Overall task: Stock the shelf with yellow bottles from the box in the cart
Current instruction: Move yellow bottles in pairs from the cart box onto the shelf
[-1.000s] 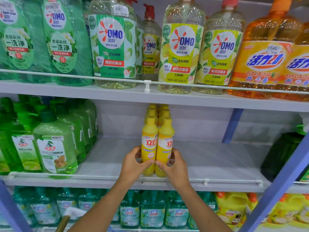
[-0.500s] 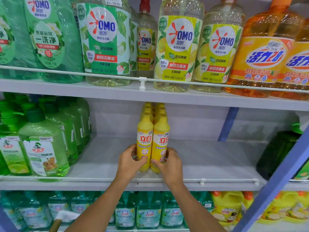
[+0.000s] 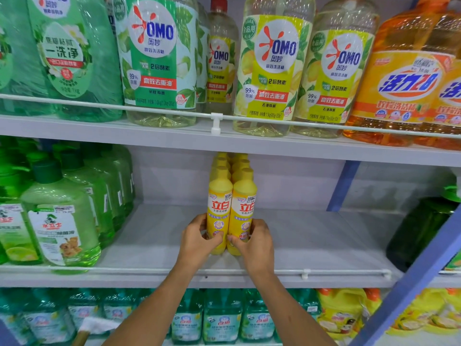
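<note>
**Two yellow bottles upright near the front of the middle shelf**

Your left hand [image 3: 197, 239] wraps the lower half of the left yellow bottle [image 3: 219, 208], with the thumb across its front and the fingers curled round its outer side. Your right hand [image 3: 252, 242] grips the right yellow bottle [image 3: 244, 208] the same way. Both bottles stand upright, touching each other, on the middle shelf [image 3: 311, 245] behind the white rail [image 3: 274, 271]. More yellow bottles [image 3: 230, 162] line up in two rows directly behind them. Green bottles [image 3: 59, 221] stand well apart to the left, and a dark green bottle [image 3: 419, 233] stands far right.
</note>
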Demonstrator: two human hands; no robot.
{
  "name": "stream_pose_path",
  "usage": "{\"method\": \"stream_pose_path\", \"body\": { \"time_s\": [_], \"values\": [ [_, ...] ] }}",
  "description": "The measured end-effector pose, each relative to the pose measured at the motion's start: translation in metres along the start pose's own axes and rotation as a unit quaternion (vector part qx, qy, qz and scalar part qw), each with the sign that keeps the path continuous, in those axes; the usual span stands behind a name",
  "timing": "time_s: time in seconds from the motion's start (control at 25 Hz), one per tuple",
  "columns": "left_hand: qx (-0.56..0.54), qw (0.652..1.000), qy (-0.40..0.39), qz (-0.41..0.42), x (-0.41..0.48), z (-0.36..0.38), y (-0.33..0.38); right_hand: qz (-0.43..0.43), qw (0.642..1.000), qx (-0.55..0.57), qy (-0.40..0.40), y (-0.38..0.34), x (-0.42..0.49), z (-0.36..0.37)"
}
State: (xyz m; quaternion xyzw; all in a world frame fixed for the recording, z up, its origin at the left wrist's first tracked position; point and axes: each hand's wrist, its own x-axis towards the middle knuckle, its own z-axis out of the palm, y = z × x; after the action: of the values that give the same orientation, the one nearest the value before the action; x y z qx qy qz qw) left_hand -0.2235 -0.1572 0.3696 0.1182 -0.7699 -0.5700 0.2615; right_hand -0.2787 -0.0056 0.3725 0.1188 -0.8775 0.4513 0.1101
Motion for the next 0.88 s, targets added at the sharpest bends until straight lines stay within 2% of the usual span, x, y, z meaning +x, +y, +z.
{"method": "stream_pose_path", "body": {
  "time_s": [0.56, 0.88],
  "values": [
    [-0.002, 0.999, 0.015, 0.035, 0.000, 0.003, -0.010, -0.015, 0.999, 0.036, 0.005, 0.005, 0.001, 0.002],
    [0.008, 1.000, 0.006, 0.025, 0.000, 0.002, -0.006, -0.018, 0.999, 0.039, 0.003, 0.006, 0.001, 0.002]
  ]
}}
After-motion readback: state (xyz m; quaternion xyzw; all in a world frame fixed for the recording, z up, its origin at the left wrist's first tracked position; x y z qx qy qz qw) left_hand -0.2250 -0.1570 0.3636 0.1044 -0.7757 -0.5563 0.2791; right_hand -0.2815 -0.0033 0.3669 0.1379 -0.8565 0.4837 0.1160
